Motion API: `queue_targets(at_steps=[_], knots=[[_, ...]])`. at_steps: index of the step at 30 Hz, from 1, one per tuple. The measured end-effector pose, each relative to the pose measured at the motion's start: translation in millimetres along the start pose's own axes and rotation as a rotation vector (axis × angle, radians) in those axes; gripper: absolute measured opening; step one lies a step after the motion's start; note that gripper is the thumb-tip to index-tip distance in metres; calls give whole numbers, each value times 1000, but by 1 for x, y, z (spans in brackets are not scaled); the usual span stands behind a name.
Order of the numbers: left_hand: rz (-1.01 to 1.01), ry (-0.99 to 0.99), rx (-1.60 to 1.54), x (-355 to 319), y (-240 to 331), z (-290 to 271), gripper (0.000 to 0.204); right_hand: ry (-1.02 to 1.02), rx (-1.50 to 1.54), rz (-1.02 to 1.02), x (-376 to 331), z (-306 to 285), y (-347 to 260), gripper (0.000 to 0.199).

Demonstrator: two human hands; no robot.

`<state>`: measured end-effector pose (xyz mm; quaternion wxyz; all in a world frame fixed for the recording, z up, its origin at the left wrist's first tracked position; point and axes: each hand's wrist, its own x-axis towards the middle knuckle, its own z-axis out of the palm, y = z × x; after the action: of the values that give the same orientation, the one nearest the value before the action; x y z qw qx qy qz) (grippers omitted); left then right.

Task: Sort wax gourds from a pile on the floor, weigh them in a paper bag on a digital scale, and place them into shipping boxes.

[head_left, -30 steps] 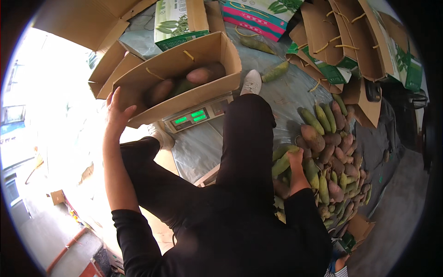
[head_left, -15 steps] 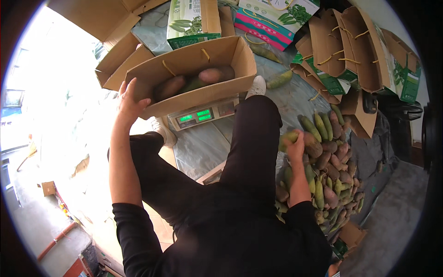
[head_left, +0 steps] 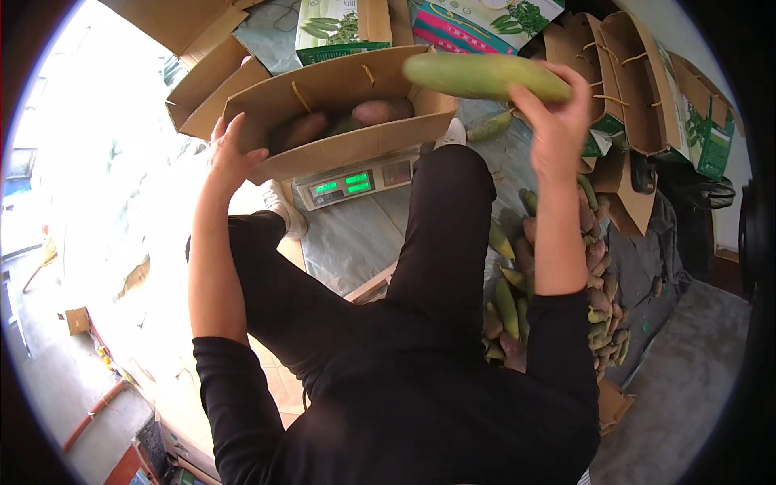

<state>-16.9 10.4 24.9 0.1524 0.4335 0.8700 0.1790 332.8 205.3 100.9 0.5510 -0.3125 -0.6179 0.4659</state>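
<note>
Right fingers (head_left: pixel 525 101) clamped a long green radish (head_left: pixel 477 74); left fingers (head_left: pixel 232 131) lay apart against an open brown cardboard box (head_left: pixel 347 155).
Step judged: loading; next move called for lowering inside.

Produce packing area: scale (head_left: pixel 343 186), cartons (head_left: pixel 356 152), vegetable heap (head_left: pixel 507 309).

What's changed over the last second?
The right grip has raised a long, pale-green, radish-like vegetable from the green and reddish vegetable heap, up and forward toward the open brown cardboard box. Unchanged: the left grip on the box's left end; the box on the grey scale.
</note>
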Motion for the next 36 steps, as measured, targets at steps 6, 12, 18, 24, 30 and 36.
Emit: queue_targets(at_steps=[6,12,18,24,30,36], knots=[[12,-13,-8,3,-3,3,75,-311,164,305,-8,84,41,40],[67,6,34,2,-12,3,73,-485,-154,284,-6,63,56,26],[115,4,73,8,-15,4,70,-256,-115,458,-31,-22,70,21],[152,-23,82,8,-16,0,66,-47,-405,660,-125,-115,157,17],[81,-30,90,9,-19,-5,65,-301,-932,732,-267,-196,251,27],[65,19,15,13,-13,-2,60,-227,-1012,997,-338,-226,267,31]])
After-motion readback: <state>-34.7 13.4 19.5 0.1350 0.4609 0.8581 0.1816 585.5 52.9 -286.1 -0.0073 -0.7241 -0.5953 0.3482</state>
